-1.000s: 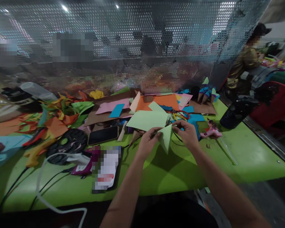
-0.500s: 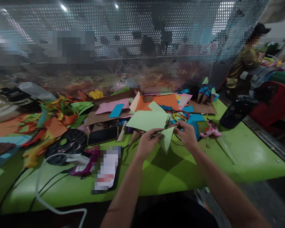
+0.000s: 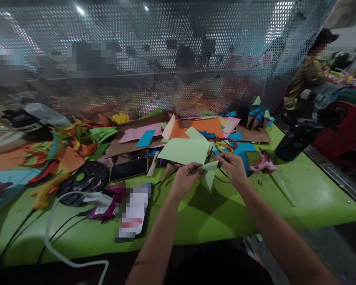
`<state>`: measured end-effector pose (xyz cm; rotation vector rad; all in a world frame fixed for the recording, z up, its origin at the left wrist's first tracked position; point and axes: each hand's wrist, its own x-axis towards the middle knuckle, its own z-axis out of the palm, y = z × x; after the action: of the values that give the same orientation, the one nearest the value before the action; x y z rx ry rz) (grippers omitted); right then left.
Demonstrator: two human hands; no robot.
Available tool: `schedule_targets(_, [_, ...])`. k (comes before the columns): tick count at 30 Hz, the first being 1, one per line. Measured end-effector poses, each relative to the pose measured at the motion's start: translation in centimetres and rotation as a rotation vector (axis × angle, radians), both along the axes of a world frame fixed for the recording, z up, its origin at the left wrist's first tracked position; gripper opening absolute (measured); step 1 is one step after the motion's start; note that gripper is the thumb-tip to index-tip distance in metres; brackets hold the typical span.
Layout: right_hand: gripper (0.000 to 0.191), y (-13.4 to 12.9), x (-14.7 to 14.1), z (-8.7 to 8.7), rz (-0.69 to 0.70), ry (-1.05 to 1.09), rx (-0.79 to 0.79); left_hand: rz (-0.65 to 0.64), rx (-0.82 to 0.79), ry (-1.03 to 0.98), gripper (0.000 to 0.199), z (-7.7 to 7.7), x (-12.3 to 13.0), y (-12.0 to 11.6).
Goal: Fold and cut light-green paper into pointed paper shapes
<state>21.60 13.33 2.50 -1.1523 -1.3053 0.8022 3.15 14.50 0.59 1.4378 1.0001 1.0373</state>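
Low over the green table, a small folded piece of pale green paper [image 3: 209,177] hangs with its point downward. My left hand [image 3: 187,178] is closed on its left edge, thumb on the near side. At the upper right corner of the paper, the fingers of my right hand [image 3: 233,168] are pinched together; the exact contact is too small to see clearly. Just behind my hands lies a larger pale green sheet [image 3: 184,149]. Scissors [image 3: 225,145] with red and yellow handles rest right of that sheet, among blue paper pieces.
Left of my arms are a phone [image 3: 129,169], a second device [image 3: 135,213], a purple glue gun [image 3: 106,204] and a yellow one [image 3: 44,194] with cords. A pink glue gun [image 3: 264,164] and a dark tumbler [image 3: 296,138] stand right. Perforated metal [image 3: 160,47] rises behind.
The folded paper has dropped slightly and turned, its point shifting a little to the right. Both hands stay close together. At the far left, another person's hand has moved on the light blue paper.
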Motion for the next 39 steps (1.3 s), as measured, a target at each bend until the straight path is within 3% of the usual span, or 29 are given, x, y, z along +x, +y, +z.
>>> schedule_targets(9, [0.057,-0.2,0.2,-0.2,0.338,0.088,0.021,0.109,0.055,0.000,0.025,-0.1,-0.1,0.0])
schedule_targets(15, [0.038,0.0,-0.7,-0.9,0.100,0.048,-0.109,0.086,0.141,0.095,0.020,0.2,0.3,-0.4])
schedule_targets(18, [0.038,0.2,-0.7,-1.0,0.039,0.083,-0.109,0.054,0.102,0.073,0.024,-0.2,0.3,-0.3])
schedule_targets(30, [0.027,0.1,-0.5,-0.5,-0.029,0.130,-0.079,0.054,0.037,-0.010,0.027,0.1,0.3,-0.2])
schedule_targets(39, [0.031,0.2,-0.3,-0.5,-0.062,0.154,-0.071,0.109,-0.028,-0.137,0.032,0.3,0.6,-0.2])
